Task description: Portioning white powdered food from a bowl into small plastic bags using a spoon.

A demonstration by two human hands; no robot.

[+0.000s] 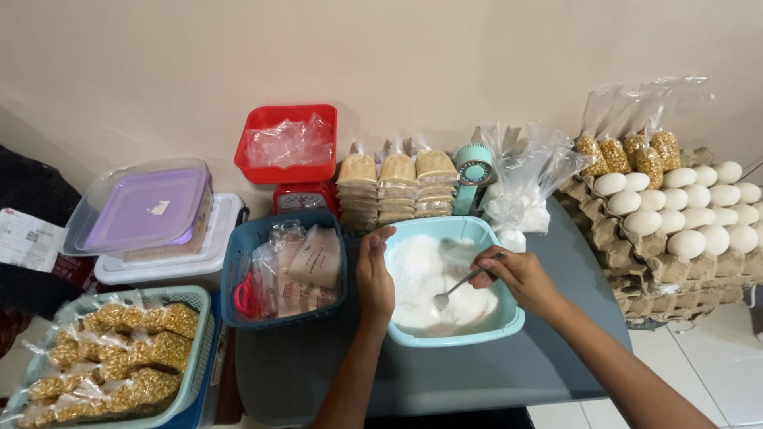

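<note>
A light blue square tub (pixel 509 322) of white powder sits on the grey table. My left hand (pixel 374 274) grips the tub's left rim. My right hand (pixel 517 276) holds a metal spoon (pixel 455 289) by its handle, with the spoon's bowl down in the white powder (pixel 421 274). Just behind the tub lie clear bags (pixel 520 208) filled with white powder.
A dark blue basket (pixel 238 278) of packets stands left of the tub. Behind are stacked tan packets (pixel 396 191), a red tray (pixel 274 171) on a scale, a teal tape dispenser (pixel 472 173) and lidded boxes (pixel 147 210). Egg trays (pixel 683 218) fill the right; a basket of corn bags (pixel 119 357) sits front left.
</note>
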